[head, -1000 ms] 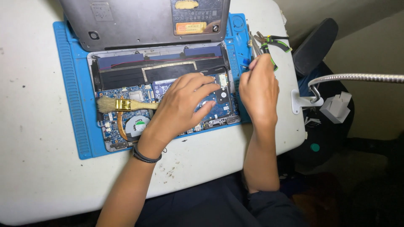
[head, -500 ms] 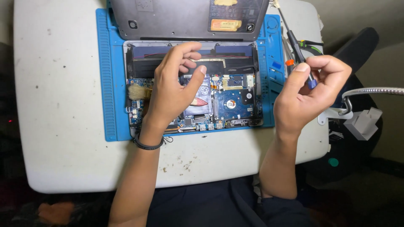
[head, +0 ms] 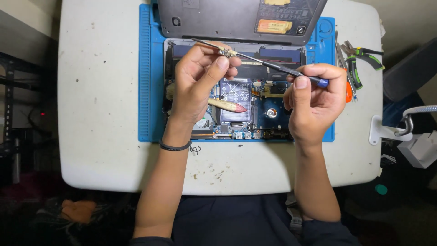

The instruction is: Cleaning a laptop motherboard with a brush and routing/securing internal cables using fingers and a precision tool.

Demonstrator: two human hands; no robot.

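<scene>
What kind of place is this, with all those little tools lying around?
Probably a small electronics repair bench. An opened laptop lies on a blue work mat on a white table, with pliers beside it, and the right hand holds a fine screwdriver.

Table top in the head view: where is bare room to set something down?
The white table is bare left of the blue mat and along its near edge. It is crowded on the mat, filled by the open laptop, and at the right edge, where pliers lie.
</scene>
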